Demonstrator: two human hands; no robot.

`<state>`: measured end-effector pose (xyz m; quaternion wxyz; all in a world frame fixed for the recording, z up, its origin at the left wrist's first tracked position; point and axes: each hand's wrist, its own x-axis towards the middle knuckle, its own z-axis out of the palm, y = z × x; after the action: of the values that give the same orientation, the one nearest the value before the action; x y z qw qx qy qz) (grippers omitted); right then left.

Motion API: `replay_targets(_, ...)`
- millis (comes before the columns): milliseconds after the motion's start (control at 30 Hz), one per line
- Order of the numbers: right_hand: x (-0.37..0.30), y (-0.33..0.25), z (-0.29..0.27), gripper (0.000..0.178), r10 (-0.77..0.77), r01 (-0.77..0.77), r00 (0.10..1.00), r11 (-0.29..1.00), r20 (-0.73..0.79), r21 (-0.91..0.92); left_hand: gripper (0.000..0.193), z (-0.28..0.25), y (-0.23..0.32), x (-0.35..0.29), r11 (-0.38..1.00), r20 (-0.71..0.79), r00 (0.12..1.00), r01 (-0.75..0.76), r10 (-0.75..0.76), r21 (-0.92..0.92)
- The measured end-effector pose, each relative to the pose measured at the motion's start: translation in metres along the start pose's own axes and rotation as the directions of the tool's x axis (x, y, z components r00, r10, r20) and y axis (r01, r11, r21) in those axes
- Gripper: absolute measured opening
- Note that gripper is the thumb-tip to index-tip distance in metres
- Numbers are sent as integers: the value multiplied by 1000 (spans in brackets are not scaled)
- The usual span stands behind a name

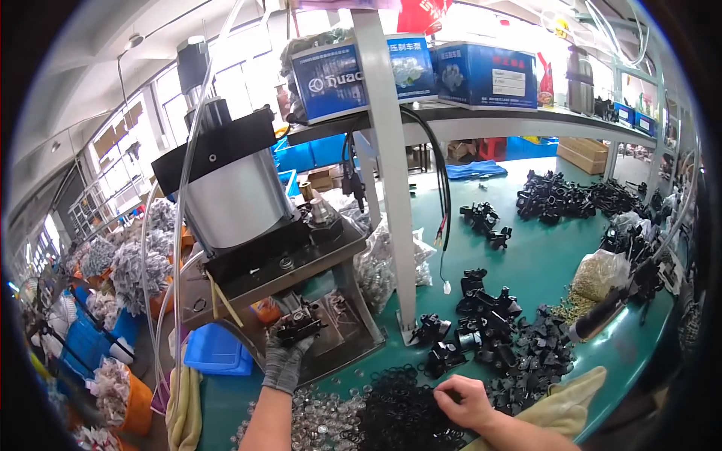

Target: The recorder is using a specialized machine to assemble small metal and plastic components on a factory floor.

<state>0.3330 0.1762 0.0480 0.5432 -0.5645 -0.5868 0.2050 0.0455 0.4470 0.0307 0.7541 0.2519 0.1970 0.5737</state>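
- Nearest, in front of the press [237, 199] and to its right, the bare right hand [468, 402] hovers by a heap of black rings [402, 413]; its fingers curl in toward the thumb, and I cannot tell whether this grip pinches anything.
- Left of the rings, small clear pieces [323, 421] lie before the press.
- The grey-gloved left hand [287, 363] pinches a black part [297, 325] at the press's lower opening.
- A blue tray [216, 349] sits at the press's left.
- Right of the press, black fittings [481, 323] cover some of the green table [545, 252].
- Beyond the press, blue boxes [481, 79] stand on a shelf.
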Motion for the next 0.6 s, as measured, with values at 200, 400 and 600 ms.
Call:
replay_targets(200, 4, -4, -1, 5, -2, 2, 1000, 1000, 5, -1, 35, -25, 0, 21, 999, -85, 996, 21, -24, -42)
replay_targets(400, 7, -7, 0, 3, 27, -26, 1000, 999, 7, -36, 39, -28, -6, 12, 957, 75, 980, -194, 182, 215)
replay_targets(600, 6, -5, 0, 3, -9, 9, 1000, 998, 7, -58, 53, -9, -2, 5, 983, 48, 995, -92, 86, 156)
